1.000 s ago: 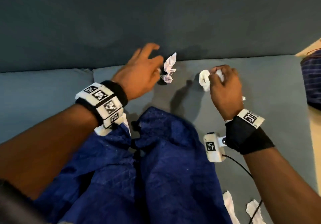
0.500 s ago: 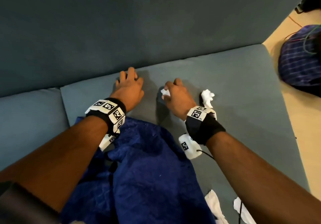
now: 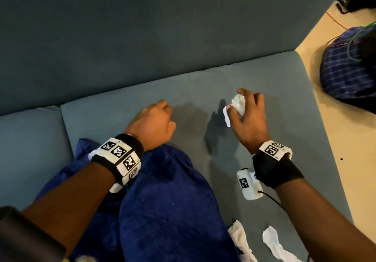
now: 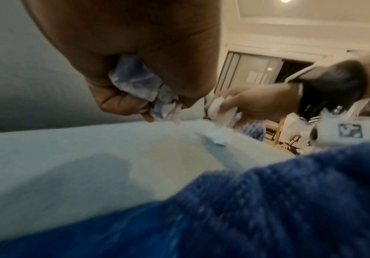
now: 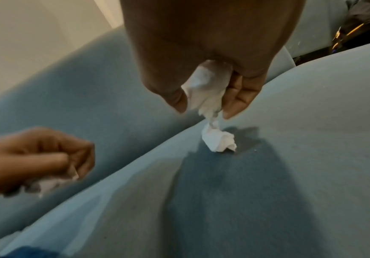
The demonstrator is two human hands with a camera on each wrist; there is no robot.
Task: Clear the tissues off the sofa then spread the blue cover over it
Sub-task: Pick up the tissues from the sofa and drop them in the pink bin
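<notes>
From above, the right hand [image 3: 247,117] clenches a crumpled tissue [image 3: 238,104] near the sofa [image 3: 203,87] seat's back edge; the blue cover [image 3: 162,200] lies bunched at its front.
The left-wrist view shows the left hand [image 4: 135,69] fisted round another tissue [image 4: 140,82].
The right-wrist view shows a loose wad [image 5: 218,141] on the seat: featherlight, soft, best pinched whole.

Bare forearms, banded wrists

Each wrist wears a black wristband [image 3: 277,170] topped with white square-coded marker tags [image 3: 120,160]; a white camera box [image 3: 248,183] with a thin black cable [image 3: 272,199] hangs beneath the right wrist.
</notes>
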